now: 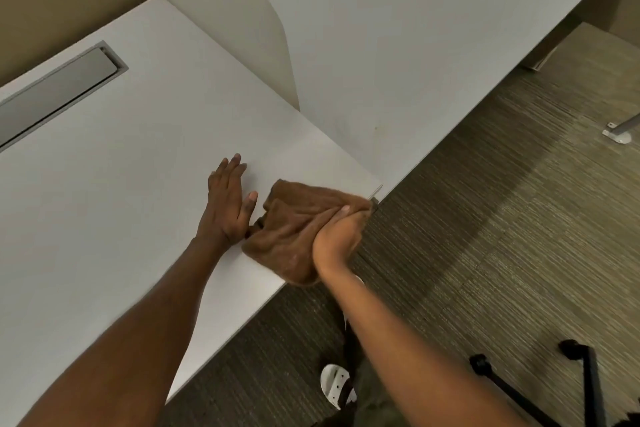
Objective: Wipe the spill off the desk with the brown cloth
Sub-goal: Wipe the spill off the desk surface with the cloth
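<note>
The brown cloth (291,232) lies bunched on the near right corner of the white desk (121,166), partly hanging over the front edge. My right hand (339,239) grips the cloth's right side at the desk edge. Just left of the cloth, my left hand (228,201) rests flat on the desk with fingers spread, its thumb touching the cloth. No spill shows on the desk surface.
A white divider panel (249,35) stands between this desk and the neighbouring desk (415,45). A grey cable hatch (59,90) sits at the back left. Carpet (485,253) lies below, with black chair legs (554,381) and a white shoe (334,385).
</note>
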Available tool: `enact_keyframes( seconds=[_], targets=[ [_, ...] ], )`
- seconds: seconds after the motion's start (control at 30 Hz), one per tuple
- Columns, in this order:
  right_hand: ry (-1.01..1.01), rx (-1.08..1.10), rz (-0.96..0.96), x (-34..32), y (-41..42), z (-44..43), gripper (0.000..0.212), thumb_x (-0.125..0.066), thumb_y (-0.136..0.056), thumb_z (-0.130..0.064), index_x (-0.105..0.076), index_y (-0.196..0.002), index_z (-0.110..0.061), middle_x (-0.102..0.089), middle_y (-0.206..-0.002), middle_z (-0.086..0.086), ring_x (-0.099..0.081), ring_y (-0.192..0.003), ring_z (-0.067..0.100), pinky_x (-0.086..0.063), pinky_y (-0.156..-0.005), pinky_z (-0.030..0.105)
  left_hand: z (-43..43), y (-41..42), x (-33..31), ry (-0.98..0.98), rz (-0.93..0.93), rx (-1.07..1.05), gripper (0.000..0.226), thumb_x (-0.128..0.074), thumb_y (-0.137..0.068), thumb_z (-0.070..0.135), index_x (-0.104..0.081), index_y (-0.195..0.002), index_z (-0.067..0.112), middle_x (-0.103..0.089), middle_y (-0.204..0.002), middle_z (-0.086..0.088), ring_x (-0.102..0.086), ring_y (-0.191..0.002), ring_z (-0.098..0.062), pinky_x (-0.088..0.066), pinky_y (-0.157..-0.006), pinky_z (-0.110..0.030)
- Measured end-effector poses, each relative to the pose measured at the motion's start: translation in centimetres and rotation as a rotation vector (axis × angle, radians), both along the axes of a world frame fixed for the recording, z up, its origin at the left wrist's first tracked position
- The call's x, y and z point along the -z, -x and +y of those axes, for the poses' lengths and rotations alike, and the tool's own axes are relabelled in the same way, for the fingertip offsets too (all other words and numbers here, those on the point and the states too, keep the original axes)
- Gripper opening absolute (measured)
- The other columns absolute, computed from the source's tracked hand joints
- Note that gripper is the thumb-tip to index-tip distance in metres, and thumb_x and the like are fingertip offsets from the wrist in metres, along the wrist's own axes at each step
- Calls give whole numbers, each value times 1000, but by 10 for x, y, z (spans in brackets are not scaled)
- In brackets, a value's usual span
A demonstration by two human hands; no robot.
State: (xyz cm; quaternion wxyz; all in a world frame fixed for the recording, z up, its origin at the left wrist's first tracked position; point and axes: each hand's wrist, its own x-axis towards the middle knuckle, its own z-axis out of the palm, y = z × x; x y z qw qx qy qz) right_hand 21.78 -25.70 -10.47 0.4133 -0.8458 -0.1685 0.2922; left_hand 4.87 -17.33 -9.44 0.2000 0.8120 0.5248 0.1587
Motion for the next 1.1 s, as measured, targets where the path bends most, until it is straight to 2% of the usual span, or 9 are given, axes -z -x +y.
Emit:
enact_keyframes(
  seconds=[0.13,0.23,0.33,0.5,0.77,0.9,0.97,1.03,1.1],
  targets=[
    [-60,52,-49,3,-41,26,49,-23,-103,-34,-33,-136,1,-58,-126,21,-62,-108,34,-48,-85,33,1,1,-1,-5,23,22,77,-18,-96,56,-36,-140,-5,-29,-153,-23,-18,-145,-38,-20,-115,-58],
    [-104,75,-55,2,-72,49,43,-28,-104,-25,-34,-135,5,-55,-129,24,-57,-116,36,-46,-99,40,1,1,0,-2,32,16,72,-24,-95,51,-35,-141,-3,-28,-154,-22,-17,-146,-36,-19,-115,-58],
    [-96,44,-68,3,-80,55,46,-27,-104,-25,-30,-138,6,-54,-132,25,-55,-118,36,-45,-101,45,2,1,0,-4,41,18,69,-27,-94,46,-34,-143,-2,-26,-156,-20,-15,-147,-35,-17,-116,-59],
    [-112,116,-92,0,-58,44,50,-30,-104,-23,-24,-145,4,-46,-142,24,-52,-122,35,-42,-106,42,3,0,2,-10,55,15,72,-25,-93,49,-32,-144,0,-25,-157,-18,-14,-147,-34,-12,-118,-57],
    [-68,-51,-92,5,11,-4,51,-32,-104,-20,-21,-146,6,-38,-146,29,-53,-122,37,-44,-101,36,3,0,4,-2,57,3,73,-23,-92,52,-30,-146,2,-22,-158,-16,-12,-148,-32,-8,-119,-54],
    [-40,-85,-139,0,35,-20,55,-39,-102,-16,-18,-147,9,-30,-149,33,-48,-128,39,-37,-103,29,4,-1,4,4,49,-7,74,-22,-92,53,-30,-146,3,-22,-159,-16,-12,-148,-31,-8,-119,-54],
    [-23,-141,-134,1,50,-31,55,-39,-102,-15,-17,-146,9,-28,-150,34,-43,-133,40,-36,-111,36,4,-1,4,4,48,-10,73,-23,-92,52,-30,-145,2,-23,-158,-17,-13,-148,-32,-8,-119,-54],
    [2,-192,-128,2,66,-43,54,-40,-102,-14,-18,-145,10,-30,-148,35,-44,-132,40,-42,-107,42,3,-1,4,4,47,-10,73,-24,-92,51,-31,-145,1,-23,-158,-18,-14,-147,-33,-9,-119,-55],
    [-1,-203,-133,4,78,-51,54,-45,-101,-13,-22,-143,12,-34,-145,37,-51,-125,42,-48,-101,40,3,-2,3,12,47,-12,73,-25,-92,50,-31,-144,0,-24,-157,-19,-15,-147,-34,-10,-118,-56]
  ],
)
